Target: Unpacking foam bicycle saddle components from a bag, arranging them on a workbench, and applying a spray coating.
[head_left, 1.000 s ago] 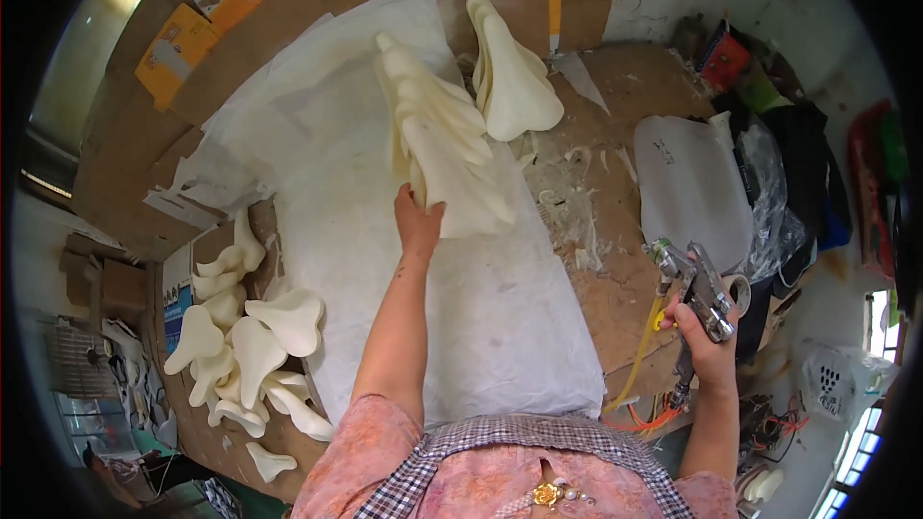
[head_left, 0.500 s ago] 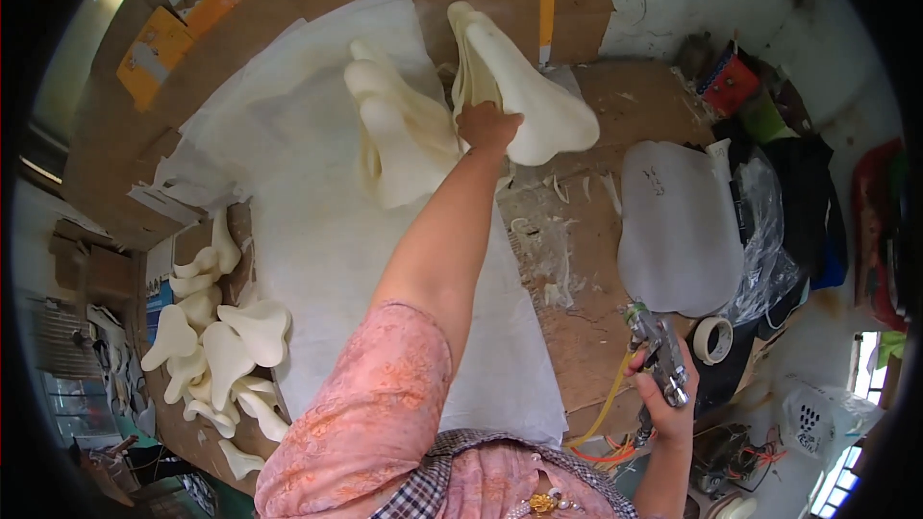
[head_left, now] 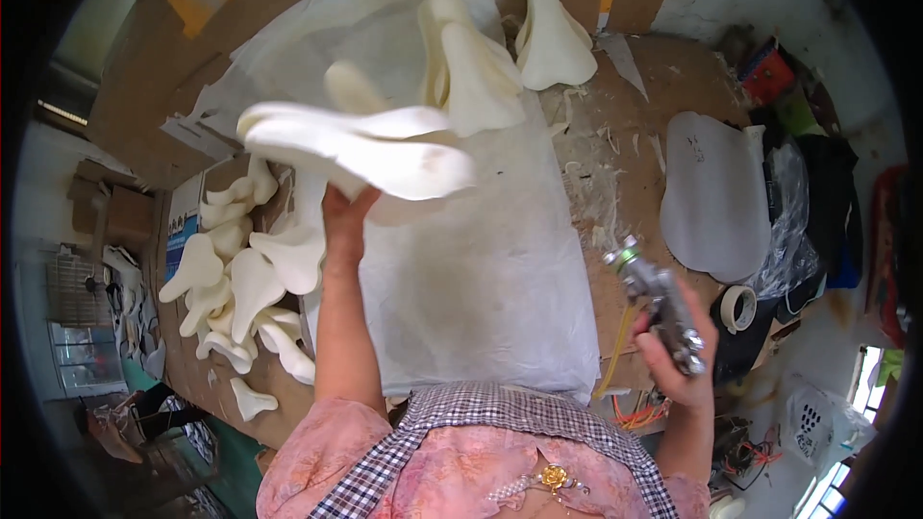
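Several cream foam saddle pads (head_left: 356, 146) are in my left hand (head_left: 346, 221), raised over the left part of the white sheet (head_left: 461, 279); they are blurred by motion. My fingers close round them from below, partly hidden by the foam. At the right, my right hand (head_left: 687, 356) grips a metal spray gun (head_left: 661, 303) with a green ring, its nozzle end pointing up and left. A yellow hose runs down beside it. At the back, one stack of foam saddle pads (head_left: 481, 82) rests on the sheet, and another stack (head_left: 555, 34) stands to its right.
A loose heap of foam saddle pads (head_left: 255, 288) lies on the left. On the right are a grey rounded sheet (head_left: 713, 197), clear plastic wrap (head_left: 788, 221) and a tape roll (head_left: 737, 308). Foam scraps litter the cardboard (head_left: 601, 173) beside the white sheet. Orange cables hang below the front edge.
My left hand has moved from the back right stack to the left, now carrying several pads. The right hand has raised the spray gun slightly. The view has shifted.
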A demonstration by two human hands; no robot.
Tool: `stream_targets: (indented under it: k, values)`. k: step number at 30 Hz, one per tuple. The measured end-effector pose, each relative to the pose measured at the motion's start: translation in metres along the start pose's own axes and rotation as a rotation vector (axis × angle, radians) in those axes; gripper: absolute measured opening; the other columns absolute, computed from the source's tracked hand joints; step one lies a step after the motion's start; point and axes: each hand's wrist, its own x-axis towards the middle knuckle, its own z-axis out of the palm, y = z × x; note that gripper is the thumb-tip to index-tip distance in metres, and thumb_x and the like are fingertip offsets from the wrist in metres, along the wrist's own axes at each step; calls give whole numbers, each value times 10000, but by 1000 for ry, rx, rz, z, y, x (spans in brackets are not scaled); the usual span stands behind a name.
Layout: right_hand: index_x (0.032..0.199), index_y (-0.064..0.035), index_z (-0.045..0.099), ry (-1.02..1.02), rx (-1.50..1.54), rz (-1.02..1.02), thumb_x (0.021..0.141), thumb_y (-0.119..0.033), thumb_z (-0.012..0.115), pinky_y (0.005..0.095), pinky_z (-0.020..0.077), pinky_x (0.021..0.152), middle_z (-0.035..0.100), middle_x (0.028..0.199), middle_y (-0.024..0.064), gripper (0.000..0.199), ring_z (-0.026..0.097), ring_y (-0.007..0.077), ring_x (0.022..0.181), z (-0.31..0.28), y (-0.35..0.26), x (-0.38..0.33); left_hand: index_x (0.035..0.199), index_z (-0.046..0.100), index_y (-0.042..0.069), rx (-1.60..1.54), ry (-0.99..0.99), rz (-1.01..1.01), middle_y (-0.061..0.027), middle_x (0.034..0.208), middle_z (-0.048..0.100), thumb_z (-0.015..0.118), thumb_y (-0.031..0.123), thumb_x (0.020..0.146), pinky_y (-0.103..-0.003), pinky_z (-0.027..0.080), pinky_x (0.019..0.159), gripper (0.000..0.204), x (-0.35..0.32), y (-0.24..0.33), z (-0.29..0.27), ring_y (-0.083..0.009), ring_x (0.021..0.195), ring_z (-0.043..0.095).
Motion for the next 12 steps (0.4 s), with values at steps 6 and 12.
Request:
stream_targets:
  k: [6, 12]
  values:
    - [1286, 17, 411, 81, 38, -184, 746, -44, 629, 264, 471, 690, 585, 924, 97, 586, 559, 128, 782, 10, -21, -12, 1290, 391, -1, -29, 76, -136, -94, 1227, 513, 723, 77, 679, -319, 328, 996, 700, -36, -40, -60, -218, 1138, 471]
    - [1315, -34, 403, 66, 55, -14, 761, -114, 662, 252, 470, 727, 606, 903, 90, 617, 574, 138, 811, 6, -11, -20, 1363, 291, 4, -103, -159, -72, -96, 1340, 397, 739, 98, 668, -315, 238, 1052, 832, 0, -43, 12, -210, 1237, 357]
